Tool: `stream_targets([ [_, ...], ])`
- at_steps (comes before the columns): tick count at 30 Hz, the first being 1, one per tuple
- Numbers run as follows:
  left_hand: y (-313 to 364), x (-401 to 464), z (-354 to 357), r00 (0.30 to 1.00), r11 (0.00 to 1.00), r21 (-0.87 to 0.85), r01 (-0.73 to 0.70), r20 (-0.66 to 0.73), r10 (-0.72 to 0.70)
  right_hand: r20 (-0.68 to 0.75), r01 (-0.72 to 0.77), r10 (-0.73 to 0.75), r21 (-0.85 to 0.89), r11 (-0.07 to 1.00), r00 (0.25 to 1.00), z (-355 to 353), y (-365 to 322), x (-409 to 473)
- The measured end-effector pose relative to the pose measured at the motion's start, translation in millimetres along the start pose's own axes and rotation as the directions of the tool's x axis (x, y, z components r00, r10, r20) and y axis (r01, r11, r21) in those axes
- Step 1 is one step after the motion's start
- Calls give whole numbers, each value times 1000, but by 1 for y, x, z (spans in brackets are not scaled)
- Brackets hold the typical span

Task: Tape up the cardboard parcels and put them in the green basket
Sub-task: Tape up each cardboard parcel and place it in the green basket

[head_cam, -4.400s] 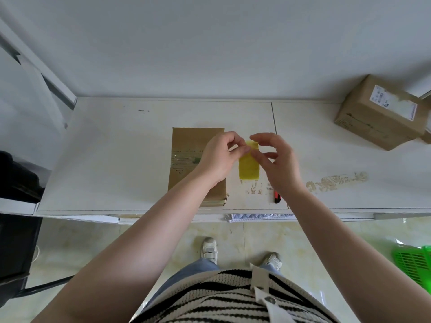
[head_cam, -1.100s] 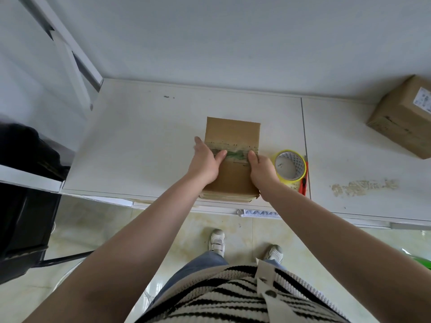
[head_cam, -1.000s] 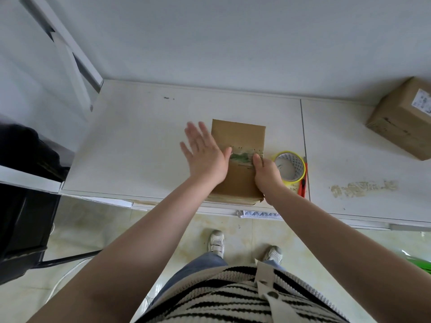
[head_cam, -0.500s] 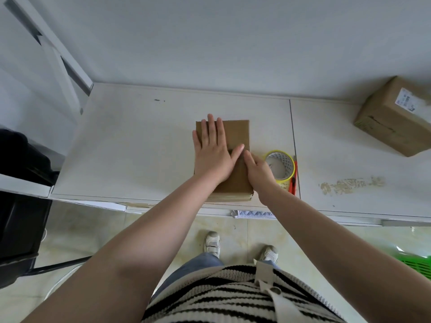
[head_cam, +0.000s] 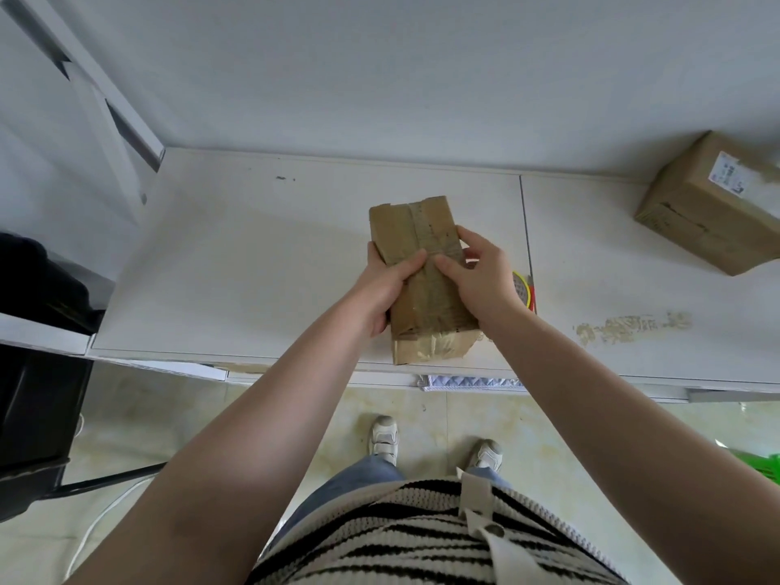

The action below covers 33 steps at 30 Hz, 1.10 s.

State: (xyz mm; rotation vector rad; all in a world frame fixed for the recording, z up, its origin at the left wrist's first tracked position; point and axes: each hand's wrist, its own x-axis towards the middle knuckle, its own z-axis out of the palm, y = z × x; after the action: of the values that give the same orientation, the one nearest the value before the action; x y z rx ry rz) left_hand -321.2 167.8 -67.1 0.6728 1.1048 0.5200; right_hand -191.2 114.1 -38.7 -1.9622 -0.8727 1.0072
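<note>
Cardboard parcel (head_cam: 422, 280) — raised over the tabletop (head_cam: 236, 263), long axis pointing away; left hand (head_cam: 386, 285) and right hand (head_cam: 481, 276) clamp its sides. Green basket (head_cam: 764, 468) — floor, lower right, right hand nearer.

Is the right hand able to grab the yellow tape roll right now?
Probably not yet. The right hand grips the parcel together with the left hand. The tape roll lies just beside and below it, so letting go should free the way.

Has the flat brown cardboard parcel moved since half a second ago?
Yes. The flat brown cardboard parcel, then flat under the palms, is now held by both hands, its near end past the white table's front edge.
</note>
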Motion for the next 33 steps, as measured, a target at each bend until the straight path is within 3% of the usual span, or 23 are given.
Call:
stream_targets([
  [3, -4, -3, -8, 999, 992, -123, -23, 33, 27, 17, 6, -8, 136, 991, 1000, -1, -3, -5],
  [7, 5, -7, -30, 980, 979, -201, 26, 198, 15, -3, 43, -43, 150, 988, 999, -13, -8, -5],
  [13, 2, -2, -29, 915, 969, -231, 93, 403, 8, 204, -285, 222, 376, 882, 954, -47, 4, -15],
  [16, -6, 3, -13, 898, 973, -193, 127, 439, -31, 299, -370, 258, 423, 827, 919, -66, 12, -22],
  [18, -7, 5, 1, 878, 985, -118, 124, 476, -53, 251, -350, 256, 487, 800, 934, -78, 20, -28],
  [20, -3, 7, 24, 887, 999, 29, 27, 460, -37, 175, -317, 265, 562, 764, 948, -93, 31, -36],
  [24, -1, 1, 79, 949, 912, 312, -267, 249, 193, -42, -214, 298, 602, 769, 954, -133, 57, -53],
  [26, -7, -10, 113, 921, 907, 309, -285, 352, 170, -131, -159, 301, 619, 769, 945, -154, 71, -64],
  [29, -33, -34, 176, 832, 883, 398, -248, 554, -15, -277, -51, 286, 631, 774, 917, -186, 96, -84],
  [33, -84, -56, 257, 838, 744, 533, -404, 541, 67, -417, 28, 328, 652, 758, 848, -234, 142, -117],
])
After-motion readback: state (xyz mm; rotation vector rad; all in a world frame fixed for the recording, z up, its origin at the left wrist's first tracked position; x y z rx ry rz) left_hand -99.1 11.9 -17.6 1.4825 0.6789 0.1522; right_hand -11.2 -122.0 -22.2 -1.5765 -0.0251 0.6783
